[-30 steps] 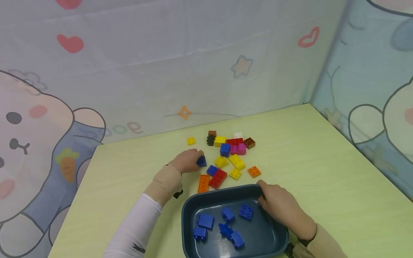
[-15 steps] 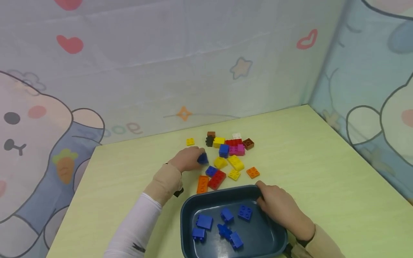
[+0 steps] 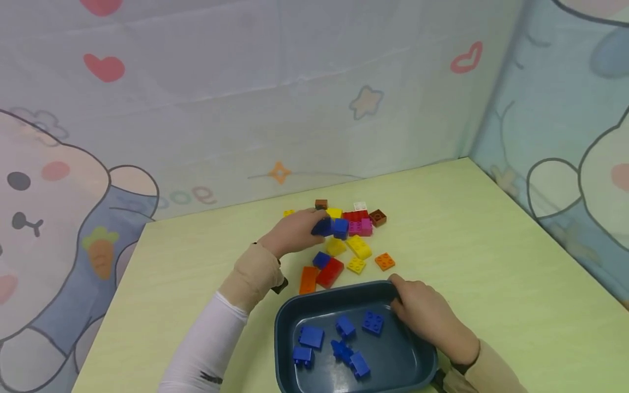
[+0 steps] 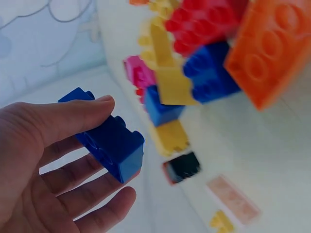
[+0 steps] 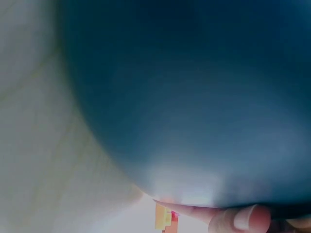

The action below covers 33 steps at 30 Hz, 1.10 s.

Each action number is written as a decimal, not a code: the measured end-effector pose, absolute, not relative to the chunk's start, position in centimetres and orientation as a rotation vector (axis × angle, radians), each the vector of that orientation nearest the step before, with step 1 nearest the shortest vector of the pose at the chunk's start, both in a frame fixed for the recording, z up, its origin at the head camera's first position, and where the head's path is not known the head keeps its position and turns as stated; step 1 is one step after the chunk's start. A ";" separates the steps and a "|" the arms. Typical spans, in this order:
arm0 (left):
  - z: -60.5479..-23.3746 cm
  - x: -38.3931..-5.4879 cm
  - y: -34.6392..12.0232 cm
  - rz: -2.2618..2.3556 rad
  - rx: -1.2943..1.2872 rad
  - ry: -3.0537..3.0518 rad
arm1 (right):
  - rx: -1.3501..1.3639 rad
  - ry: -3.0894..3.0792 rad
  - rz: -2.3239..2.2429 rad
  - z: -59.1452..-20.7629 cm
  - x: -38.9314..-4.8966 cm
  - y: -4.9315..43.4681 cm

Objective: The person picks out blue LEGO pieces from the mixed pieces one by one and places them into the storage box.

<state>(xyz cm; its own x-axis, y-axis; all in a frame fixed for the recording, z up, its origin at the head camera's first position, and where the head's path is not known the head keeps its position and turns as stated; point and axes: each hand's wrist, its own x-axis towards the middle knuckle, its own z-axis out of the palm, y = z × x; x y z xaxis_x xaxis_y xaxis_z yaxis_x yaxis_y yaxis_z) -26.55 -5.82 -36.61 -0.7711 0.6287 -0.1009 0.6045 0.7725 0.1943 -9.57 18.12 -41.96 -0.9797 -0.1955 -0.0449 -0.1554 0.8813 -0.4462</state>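
Note:
My left hand (image 3: 295, 232) pinches a blue toy building brick (image 4: 112, 143) between thumb and fingers, held up over the left side of the brick pile. In the head view that brick overlaps a second blue brick (image 3: 340, 228) at the pile's middle. A third blue brick (image 3: 321, 260) lies nearer, beside a red brick (image 3: 330, 273). My right hand (image 3: 427, 314) grips the right far corner of a dark blue tray (image 3: 281, 344), thumb over the rim. Inside the tray lie several blue pieces, one a four-stud brick (image 3: 373, 323).
Around the pile are a yellow curved brick (image 3: 359, 247), orange bricks (image 3: 385, 261), a magenta brick (image 3: 360, 227) and a brown brick (image 3: 378, 218). A printed curtain (image 3: 221, 109) hangs behind the pale table (image 3: 491, 262).
My left hand, with the blue brick, has moved right and farther back, now covering the black brick. The right hand and tray have stayed in place.

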 end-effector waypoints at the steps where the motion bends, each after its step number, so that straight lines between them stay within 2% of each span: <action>1: -36.3 -26.4 -5.7 0.238 0.996 2.806 | -0.277 2.962 -0.691 -41.9 -9.6 18.1; 7: -34.2 -24.4 -4.9 0.317 1.113 2.803 | -0.279 2.961 -0.688 -41.7 -9.6 18.1; 14: -32.4 -20.5 -3.4 0.342 1.289 2.737 | -0.307 2.980 -0.701 -42.0 -9.6 18.1; 25: -32.3 -14.8 -1.8 0.164 1.679 2.585 | -0.396 3.063 -0.695 -42.2 -9.2 18.2; 33: -32.7 -11.3 -0.8 -0.091 1.703 2.370 | -0.373 3.047 -0.722 -42.1 -9.2 18.2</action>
<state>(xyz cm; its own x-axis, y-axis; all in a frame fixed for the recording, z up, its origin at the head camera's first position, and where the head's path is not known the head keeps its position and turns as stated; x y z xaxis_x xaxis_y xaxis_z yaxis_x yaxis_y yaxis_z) -11.30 -0.81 -32.74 -0.3038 0.9283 -0.2144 0.9420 0.3264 0.0782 -9.22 18.15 -42.11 -0.9719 -0.2261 0.0658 -0.2315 0.8672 -0.4409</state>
